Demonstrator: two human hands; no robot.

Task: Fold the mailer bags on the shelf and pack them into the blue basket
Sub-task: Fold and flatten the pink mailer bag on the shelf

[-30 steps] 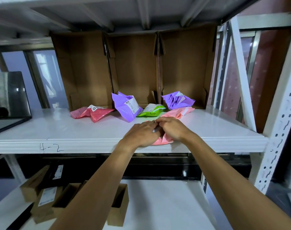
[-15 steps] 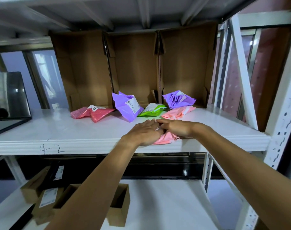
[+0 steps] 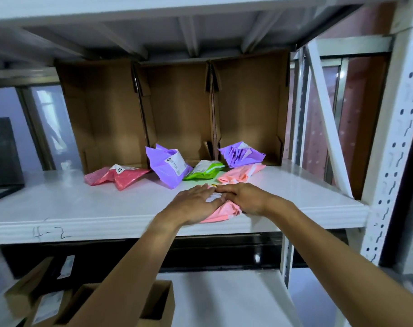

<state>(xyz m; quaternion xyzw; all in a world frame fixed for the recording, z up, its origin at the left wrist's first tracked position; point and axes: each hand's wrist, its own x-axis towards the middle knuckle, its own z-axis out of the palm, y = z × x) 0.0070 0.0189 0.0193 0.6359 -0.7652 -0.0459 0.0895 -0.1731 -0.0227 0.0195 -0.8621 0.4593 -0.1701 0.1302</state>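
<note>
Crumpled pink plastic mailer bag (image 3: 224, 212): lay at white shelf (image 3: 82, 208) front edge, directly beneath left grip (image 3: 196, 204) and right grip (image 3: 245, 197), both flat, pressing

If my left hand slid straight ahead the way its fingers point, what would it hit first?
Probably the peach mailer bag just beyond the left hand, though depth is unclear.

The shelf (image 3: 82, 204) is white, the boxes (image 3: 181, 109) plain brown. The red mailer (image 3: 127, 178) shows faint pale dots and a white label; the purple mailer (image 3: 163, 168) has a white label too. The rest: green mailer (image 3: 200, 176), second purple mailer (image 3: 238, 156), peach mailer (image 3: 240, 173), pink mailer (image 3: 224, 210).
</note>
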